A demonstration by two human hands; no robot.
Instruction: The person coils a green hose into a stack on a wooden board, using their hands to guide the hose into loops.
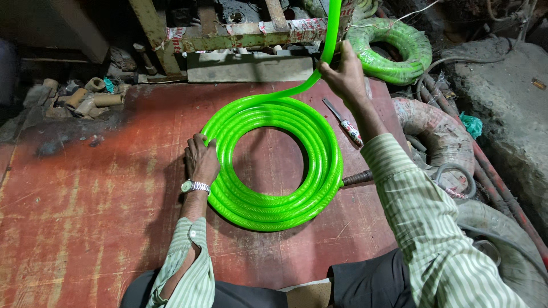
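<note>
The left hand lies flat and open, pressing the near-left rim of the green hose coil on the tabletop. The right hand, beyond and right of it, grips the hose's free length, which runs upward and away from the coil.

Both arms wear a long-sleeved shirt, pale cream with thin green stripes, the cuffs buttoned. On the left hand, a silver metal watch with a pale round dial sits at the wrist, at six o'clock of the knuckles. The right hand is bare. Dark trousers cover the legs
</note>
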